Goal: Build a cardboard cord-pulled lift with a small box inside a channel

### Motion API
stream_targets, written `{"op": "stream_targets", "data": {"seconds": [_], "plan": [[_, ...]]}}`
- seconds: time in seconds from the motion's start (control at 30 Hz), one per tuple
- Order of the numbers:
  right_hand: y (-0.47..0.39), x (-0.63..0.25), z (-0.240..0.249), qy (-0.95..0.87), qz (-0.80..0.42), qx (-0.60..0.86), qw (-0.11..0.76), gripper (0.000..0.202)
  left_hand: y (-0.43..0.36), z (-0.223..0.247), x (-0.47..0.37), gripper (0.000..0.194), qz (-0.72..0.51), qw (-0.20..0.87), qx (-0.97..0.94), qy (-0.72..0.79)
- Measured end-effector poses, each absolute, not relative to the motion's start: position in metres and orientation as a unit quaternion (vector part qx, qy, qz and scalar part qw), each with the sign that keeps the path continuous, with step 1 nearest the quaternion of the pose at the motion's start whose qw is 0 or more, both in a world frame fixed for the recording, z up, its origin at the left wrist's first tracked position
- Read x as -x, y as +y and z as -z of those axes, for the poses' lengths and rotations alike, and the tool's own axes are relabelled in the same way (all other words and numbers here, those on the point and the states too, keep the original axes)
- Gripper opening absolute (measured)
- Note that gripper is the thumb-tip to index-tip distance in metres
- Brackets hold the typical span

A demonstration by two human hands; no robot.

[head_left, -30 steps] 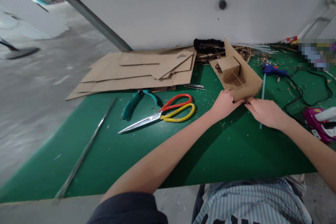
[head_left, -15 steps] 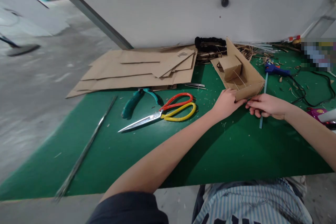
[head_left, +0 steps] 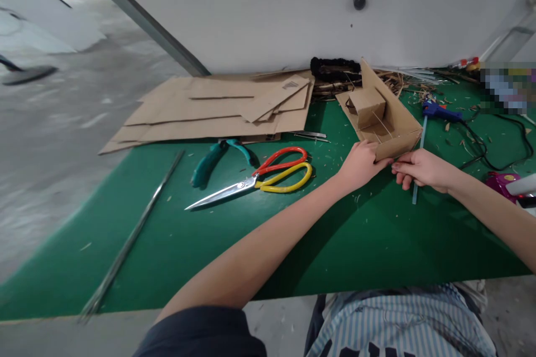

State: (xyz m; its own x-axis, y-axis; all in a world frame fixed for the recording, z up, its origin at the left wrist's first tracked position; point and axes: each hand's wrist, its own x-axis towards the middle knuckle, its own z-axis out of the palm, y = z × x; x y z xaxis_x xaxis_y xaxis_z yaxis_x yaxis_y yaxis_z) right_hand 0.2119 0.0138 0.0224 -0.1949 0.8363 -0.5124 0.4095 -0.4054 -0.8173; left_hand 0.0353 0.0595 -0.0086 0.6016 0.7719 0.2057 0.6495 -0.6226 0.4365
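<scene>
A folded cardboard piece (head_left: 402, 117) with a small cardboard box (head_left: 371, 107) inside it stands at the right of the green table. My left hand (head_left: 360, 160) grips its near edge, with the fingers partly behind the wall. Close beside it, my right hand (head_left: 419, 169) is closed in a pinch at the near bottom corner; what lies between its fingertips is too small to make out. Thin wires (head_left: 383, 124) stick out from the small box. A translucent glue stick (head_left: 415, 194) runs beneath my right hand, from the blue glue gun (head_left: 441, 111) behind it.
Red-and-yellow-handled scissors (head_left: 255, 180) and teal pliers (head_left: 209, 164) lie left of my hands. Flat cardboard sheets (head_left: 218, 111) are stacked at the back. A bundle of wires (head_left: 134, 234) crosses the table's left side. A black cord (head_left: 479, 145) curls at the right.
My right hand has turned slightly and shifted a little left at the cardboard's corner. My left hand keeps its hold. The view has moved slightly.
</scene>
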Motion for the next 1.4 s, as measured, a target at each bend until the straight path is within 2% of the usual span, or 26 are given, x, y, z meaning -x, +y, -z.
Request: {"op": "stream_targets", "data": {"seconds": [0.93,1.23,1.4], "plan": [[0.014,-0.202,-0.027,-0.392,-0.607,0.648,0.241,0.028,0.063,0.017,-0.035,0.019,-0.215,0.167,-0.874,0.401],[0.006,-0.209,-0.027,-0.482,-0.582,0.616,0.223,0.013,0.061,0.012,-0.034,0.021,-0.199,0.162,-0.881,0.398],[0.005,-0.213,-0.023,-0.548,-0.489,0.641,0.221,0.015,0.06,0.012,-0.033,0.017,-0.21,0.164,-0.878,0.397]]}}
